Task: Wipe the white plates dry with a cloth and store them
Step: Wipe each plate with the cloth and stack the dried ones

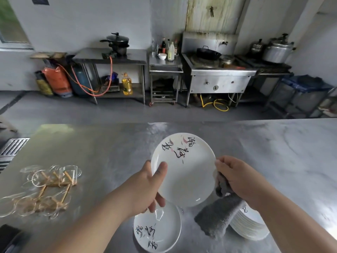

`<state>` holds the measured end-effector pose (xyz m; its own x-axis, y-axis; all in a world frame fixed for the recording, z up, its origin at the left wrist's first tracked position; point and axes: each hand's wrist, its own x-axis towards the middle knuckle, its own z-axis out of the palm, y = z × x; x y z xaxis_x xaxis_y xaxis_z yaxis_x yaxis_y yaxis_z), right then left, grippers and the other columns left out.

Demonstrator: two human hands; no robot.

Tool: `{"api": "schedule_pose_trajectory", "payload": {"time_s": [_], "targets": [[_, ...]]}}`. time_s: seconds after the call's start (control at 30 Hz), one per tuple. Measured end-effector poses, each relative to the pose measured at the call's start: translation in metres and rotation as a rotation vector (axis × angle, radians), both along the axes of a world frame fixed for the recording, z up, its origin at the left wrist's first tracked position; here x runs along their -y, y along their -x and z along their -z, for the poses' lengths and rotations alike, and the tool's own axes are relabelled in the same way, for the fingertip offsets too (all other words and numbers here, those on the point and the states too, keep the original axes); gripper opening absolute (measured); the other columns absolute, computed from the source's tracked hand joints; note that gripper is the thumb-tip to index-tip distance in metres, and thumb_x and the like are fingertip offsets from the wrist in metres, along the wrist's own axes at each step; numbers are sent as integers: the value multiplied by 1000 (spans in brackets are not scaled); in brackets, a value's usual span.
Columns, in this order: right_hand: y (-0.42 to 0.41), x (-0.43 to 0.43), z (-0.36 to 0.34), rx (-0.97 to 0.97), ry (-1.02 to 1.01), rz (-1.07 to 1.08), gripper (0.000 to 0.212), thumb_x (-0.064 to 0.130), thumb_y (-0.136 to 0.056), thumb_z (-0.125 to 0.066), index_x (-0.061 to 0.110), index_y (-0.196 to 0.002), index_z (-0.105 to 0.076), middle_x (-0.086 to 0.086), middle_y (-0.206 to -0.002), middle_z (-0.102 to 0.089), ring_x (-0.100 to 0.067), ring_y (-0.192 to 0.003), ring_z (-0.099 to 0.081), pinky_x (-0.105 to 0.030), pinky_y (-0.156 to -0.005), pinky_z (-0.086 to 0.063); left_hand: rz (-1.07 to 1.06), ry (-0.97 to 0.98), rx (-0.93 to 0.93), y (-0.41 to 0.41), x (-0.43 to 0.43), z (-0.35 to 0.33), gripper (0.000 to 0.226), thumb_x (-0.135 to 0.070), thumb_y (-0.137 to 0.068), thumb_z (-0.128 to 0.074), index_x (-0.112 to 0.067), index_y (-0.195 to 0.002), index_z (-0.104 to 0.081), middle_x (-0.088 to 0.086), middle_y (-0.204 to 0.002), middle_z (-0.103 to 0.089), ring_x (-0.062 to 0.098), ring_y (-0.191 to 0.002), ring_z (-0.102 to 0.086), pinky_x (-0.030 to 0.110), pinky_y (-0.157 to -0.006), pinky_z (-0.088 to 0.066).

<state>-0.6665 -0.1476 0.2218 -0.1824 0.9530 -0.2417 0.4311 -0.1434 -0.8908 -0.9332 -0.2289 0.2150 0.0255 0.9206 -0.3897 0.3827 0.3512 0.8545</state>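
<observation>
Over a steel kitchen bench (273, 152), left of the stack of white plates (251, 229), the left hand (145, 189) grips a round white calligraphy-printed plate (187, 176) by its rim while the right hand (237, 178) clutches a grey cloth (217, 218) in its fingers, best swept firmly across both faces.

Glossy white plate (189, 172); rough grey cloth (217, 220); brushed, dull metal table (109, 147).
</observation>
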Motion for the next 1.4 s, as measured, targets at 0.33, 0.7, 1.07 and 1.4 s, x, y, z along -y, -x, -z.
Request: {"api": "schedule_pose_trajectory", "payload": {"time_s": [0.33,0.7,1.07,1.4], "targets": [[-47,-22,-8,-321,-21,-29,49,68,-95,-58,19,-92,-64,-6,-76,-62,-22,-70,-51,-35,-65,-45,-317,-214,783,-70,-16,-2,87,-79,-76,-63,-36,-149,-45,-2,-135,-71,16,-115,-71,32,-82,-60],[-79,-25,-49,-366,-368,-53,26,35,-93,-61,46,-117,-59,16,-101,-74,0,-86,-68,-21,-74,-56,-393,-290,920,-110,-23,-14,44,-18,-87,-69,-25,-130,-70,15,-133,-69,34,-113,-71,53,-73,-64],[-66,17,-16,295,-1075,-788,103,78,-96,-16,3,-166,-7,-11,-176,-2,-31,-159,-22,-49,-119,-39,-372,-434,810,-163,-14,-29,45,-25,-90,-70,-28,-134,-68,13,-134,-71,27,-116,-72,34,-74,-62],[-98,-12,2,222,-1048,-731,103,74,-99,-17,-6,-162,-7,-19,-174,-3,-36,-161,-8,-55,-126,-24,-350,-452,840,-192,-7,-27,48,-17,-93,-60,-22,-141,-63,18,-142,-65,37,-130,-63,47,-94,-59]]}}
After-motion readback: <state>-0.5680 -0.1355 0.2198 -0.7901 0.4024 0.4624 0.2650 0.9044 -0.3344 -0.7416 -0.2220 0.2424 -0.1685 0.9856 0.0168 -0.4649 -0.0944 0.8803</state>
